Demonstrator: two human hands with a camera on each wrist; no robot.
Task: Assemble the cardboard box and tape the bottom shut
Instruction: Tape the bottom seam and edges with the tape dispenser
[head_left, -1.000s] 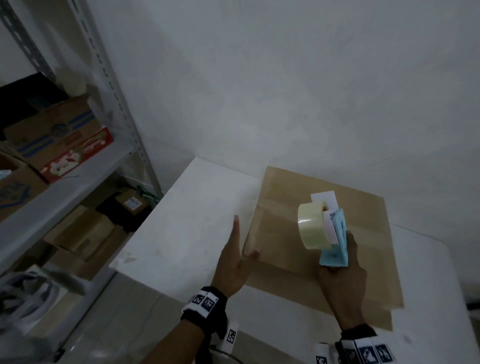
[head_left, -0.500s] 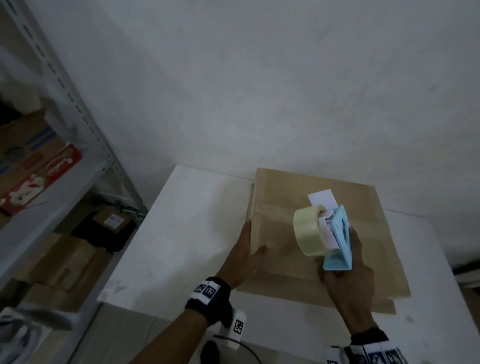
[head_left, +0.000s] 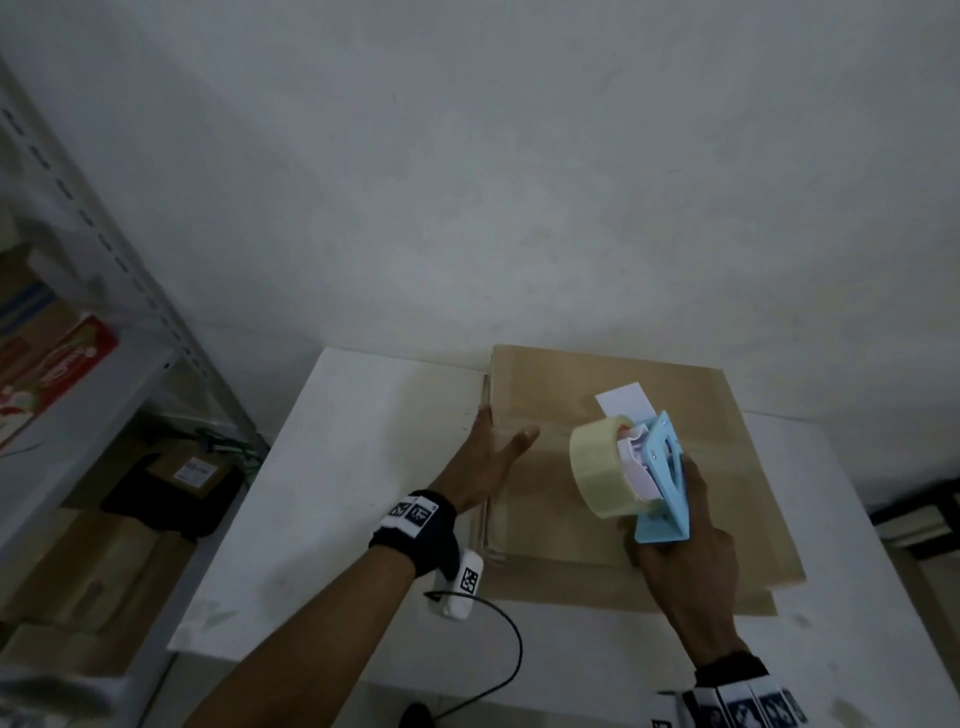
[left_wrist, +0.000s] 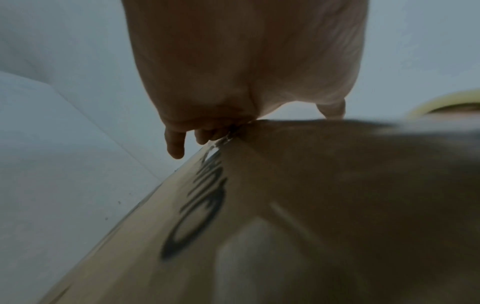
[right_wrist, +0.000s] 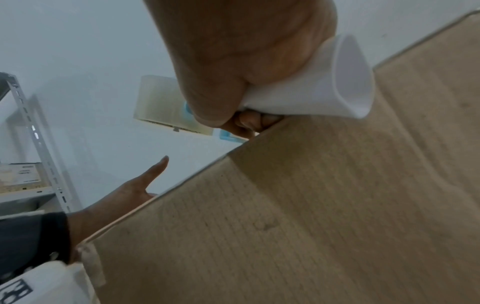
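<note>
A stack of flattened brown cardboard boxes (head_left: 545, 519) lies on a white table (head_left: 363, 467), with a white label (head_left: 623, 397) near its far side. My left hand (head_left: 483, 462) lies against the stack's left edge with its fingers straight and its thumb on top. My right hand (head_left: 680, 561) grips a light blue tape dispenser (head_left: 665, 493) carrying a roll of clear tape (head_left: 597, 467), held just above the cardboard's right half. The right wrist view shows the cardboard (right_wrist: 311, 205), the roll (right_wrist: 161, 102) and my left hand (right_wrist: 124, 191). The left wrist view is blurred, showing my palm (left_wrist: 246, 61) at the cardboard (left_wrist: 337, 185).
A grey metal shelf unit (head_left: 156, 322) with cartons stands at the left, and more boxes (head_left: 78, 571) lie beneath it. A plain wall runs close behind the table. A black cable (head_left: 498, 649) hangs from my left wrist over the table's near edge.
My left hand slid forward along the stack's left edge and its thumb came onto the top. My right hand kept hold of the dispenser above the cardboard.
</note>
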